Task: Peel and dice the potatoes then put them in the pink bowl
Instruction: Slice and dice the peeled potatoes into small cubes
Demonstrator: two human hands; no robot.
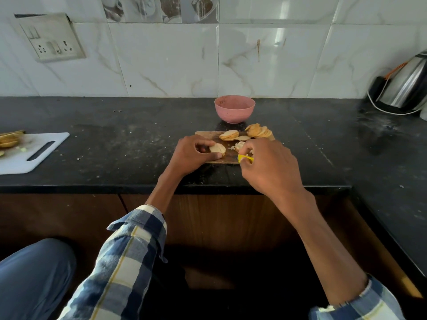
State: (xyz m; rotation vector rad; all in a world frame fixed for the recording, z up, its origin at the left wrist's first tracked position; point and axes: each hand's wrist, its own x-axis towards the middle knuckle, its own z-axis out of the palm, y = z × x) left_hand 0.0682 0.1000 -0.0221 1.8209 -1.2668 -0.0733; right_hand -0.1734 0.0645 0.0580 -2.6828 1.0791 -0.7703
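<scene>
Checked blue-and-cream sleeves frame the near edge, and both bare forearms reach up to a small wooden cutting board (221, 159) at the front of the black stone counter (115, 162). At about nine o'clock on the board, the left hand (191, 155) curls its fingers and thumb around a pale potato slice (217, 148), pinching it by the edges. At three o'clock, the right hand (269, 167) is closed round a yellow-handled knife (246, 158); only a bit of the handle shows, and the blade is hidden. Just past its knuckles lies a small potato piece (239, 145) with crumbs beside it. Toward twelve o'clock on the board sit more potato rounds (229, 135), and a fanned stack (258, 131) at one o'clock. Beyond the board, just apart from it, stands the pink bowl (234, 109); its contents cannot be seen. Far left lies a white cutting board (34, 153), far right a steel kettle (406, 86).
</scene>
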